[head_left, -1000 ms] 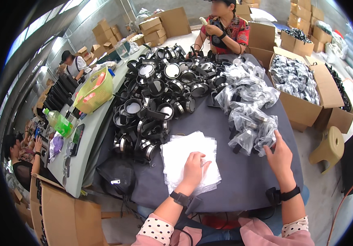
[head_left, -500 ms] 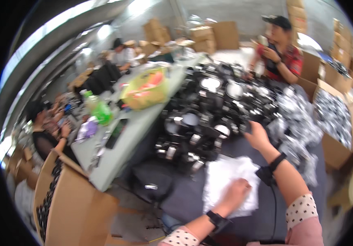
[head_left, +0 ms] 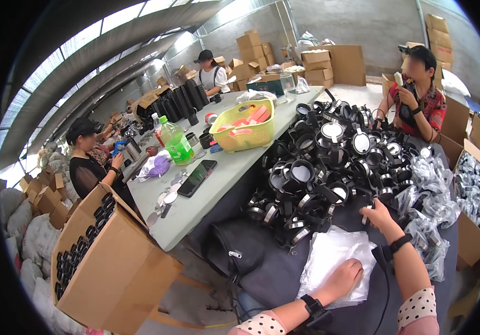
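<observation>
My left hand rests on a stack of thin clear plastic bags, its fingers curled and closed at the top bag. At the near right edge of the pile, my right hand is closed on a small black-and-silver round part, mostly hidden by the fingers. Beyond both hands spreads a heap of black ring-shaped parts with short handles and silver bands, some with pale discs. Bagged parts lie to the right of my right hand.
A black bag lies left of the stack. The grey-green table bears a yellow basket, a phone and a green bottle. Open cartons stand left and right. Several other people are around the tables.
The view has swung left and steadied. My right hand has come nearer, to the front edge of the pile, and closed on a part. My left hand stays on the bags.
</observation>
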`<state>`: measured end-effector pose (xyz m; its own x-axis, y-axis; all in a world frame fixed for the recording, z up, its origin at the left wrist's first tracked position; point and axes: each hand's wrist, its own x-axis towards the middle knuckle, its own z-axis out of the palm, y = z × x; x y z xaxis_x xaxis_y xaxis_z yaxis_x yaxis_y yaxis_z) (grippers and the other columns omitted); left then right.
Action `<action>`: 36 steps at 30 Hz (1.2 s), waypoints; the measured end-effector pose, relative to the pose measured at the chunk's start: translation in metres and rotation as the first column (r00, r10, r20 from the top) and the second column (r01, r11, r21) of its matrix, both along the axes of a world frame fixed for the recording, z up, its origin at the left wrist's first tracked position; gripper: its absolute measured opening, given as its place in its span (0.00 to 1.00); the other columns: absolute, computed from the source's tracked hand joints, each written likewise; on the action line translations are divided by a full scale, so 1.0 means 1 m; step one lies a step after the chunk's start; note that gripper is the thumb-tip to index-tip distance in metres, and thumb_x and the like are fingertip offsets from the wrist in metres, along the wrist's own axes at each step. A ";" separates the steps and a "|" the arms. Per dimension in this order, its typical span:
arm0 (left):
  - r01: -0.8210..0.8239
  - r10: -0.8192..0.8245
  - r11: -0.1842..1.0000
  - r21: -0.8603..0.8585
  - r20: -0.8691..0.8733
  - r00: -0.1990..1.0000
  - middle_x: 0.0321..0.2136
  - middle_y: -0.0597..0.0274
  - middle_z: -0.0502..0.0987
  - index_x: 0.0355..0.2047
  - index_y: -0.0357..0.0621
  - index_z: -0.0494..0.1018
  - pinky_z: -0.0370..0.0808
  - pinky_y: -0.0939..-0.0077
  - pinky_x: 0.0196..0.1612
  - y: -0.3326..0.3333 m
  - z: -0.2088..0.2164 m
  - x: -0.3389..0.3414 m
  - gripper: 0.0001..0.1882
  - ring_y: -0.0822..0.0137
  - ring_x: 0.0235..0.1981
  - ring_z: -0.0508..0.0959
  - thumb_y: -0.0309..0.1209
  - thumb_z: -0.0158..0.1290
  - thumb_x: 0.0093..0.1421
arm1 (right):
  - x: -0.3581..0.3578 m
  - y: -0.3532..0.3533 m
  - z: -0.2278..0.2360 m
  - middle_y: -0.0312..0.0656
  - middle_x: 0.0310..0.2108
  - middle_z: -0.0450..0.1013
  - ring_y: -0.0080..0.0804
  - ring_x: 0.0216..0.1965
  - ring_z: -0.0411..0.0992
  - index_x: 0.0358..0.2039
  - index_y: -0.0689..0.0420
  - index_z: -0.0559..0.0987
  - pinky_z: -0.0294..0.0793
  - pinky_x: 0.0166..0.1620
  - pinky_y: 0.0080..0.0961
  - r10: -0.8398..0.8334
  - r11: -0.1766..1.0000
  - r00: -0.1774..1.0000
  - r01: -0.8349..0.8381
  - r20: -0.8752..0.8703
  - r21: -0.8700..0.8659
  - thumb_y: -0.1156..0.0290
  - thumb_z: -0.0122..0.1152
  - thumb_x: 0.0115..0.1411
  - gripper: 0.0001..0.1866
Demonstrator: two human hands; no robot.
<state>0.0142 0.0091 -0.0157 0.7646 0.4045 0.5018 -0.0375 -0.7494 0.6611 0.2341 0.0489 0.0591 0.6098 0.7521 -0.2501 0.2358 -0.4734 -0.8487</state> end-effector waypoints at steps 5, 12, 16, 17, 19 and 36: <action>0.028 -0.025 0.997 0.066 -0.049 0.999 0.34 0.49 0.74 0.32 0.35 0.71 0.72 0.61 0.44 -0.007 0.016 -0.005 0.08 0.49 0.39 0.74 0.28 0.55 0.57 | -0.036 -0.101 0.018 0.50 0.34 0.74 0.42 0.31 0.75 0.48 0.61 0.71 0.75 0.37 0.31 0.144 0.964 0.948 -0.199 0.284 0.174 0.71 0.70 0.40 0.31; -0.005 0.013 0.994 0.112 -0.072 0.997 0.35 0.50 0.75 0.33 0.37 0.72 0.72 0.60 0.44 -0.008 -0.003 0.005 0.05 0.49 0.39 0.75 0.26 0.53 0.58 | -0.089 -0.241 0.023 0.55 0.59 0.63 0.56 0.46 0.73 0.47 0.45 0.78 0.75 0.47 0.40 0.198 0.960 0.755 -0.277 0.625 0.031 0.83 0.63 0.42 0.28; 0.006 -0.001 0.997 0.079 -0.072 0.997 0.32 0.54 0.76 0.29 0.40 0.73 0.73 0.62 0.42 -0.002 -0.005 0.007 0.05 0.52 0.37 0.76 0.28 0.57 0.55 | -0.093 -0.281 0.013 0.54 0.60 0.62 0.53 0.45 0.75 0.46 0.43 0.80 0.77 0.45 0.36 0.319 0.929 0.725 -0.367 0.610 -0.050 0.80 0.59 0.46 0.26; -0.013 0.019 0.998 0.062 -0.100 0.995 0.31 0.54 0.76 0.28 0.40 0.73 0.74 0.64 0.40 0.000 0.002 0.006 0.06 0.53 0.36 0.77 0.27 0.58 0.54 | -0.094 -0.283 0.023 0.54 0.60 0.61 0.53 0.48 0.73 0.47 0.45 0.80 0.75 0.48 0.37 0.322 0.925 0.765 -0.380 0.558 -0.012 0.77 0.61 0.46 0.25; -0.042 0.041 0.999 -0.004 -0.147 0.988 0.30 0.54 0.76 0.28 0.39 0.75 0.75 0.65 0.37 0.000 0.011 -0.005 0.04 0.53 0.32 0.77 0.27 0.57 0.55 | -0.099 -0.292 0.024 0.54 0.61 0.61 0.53 0.55 0.68 0.47 0.48 0.79 0.71 0.53 0.39 0.332 0.914 0.814 -0.402 0.476 0.050 0.69 0.64 0.46 0.23; -0.079 0.063 0.984 -0.161 -0.101 0.993 0.41 0.49 0.75 0.32 0.34 0.73 0.78 0.69 0.43 -0.009 0.010 -0.004 0.07 0.57 0.37 0.79 0.23 0.58 0.53 | -0.096 -0.282 -0.021 0.48 0.42 0.72 0.46 0.41 0.74 0.42 0.63 0.77 0.74 0.46 0.34 -0.043 0.957 0.889 -0.095 0.456 0.276 0.76 0.70 0.45 0.21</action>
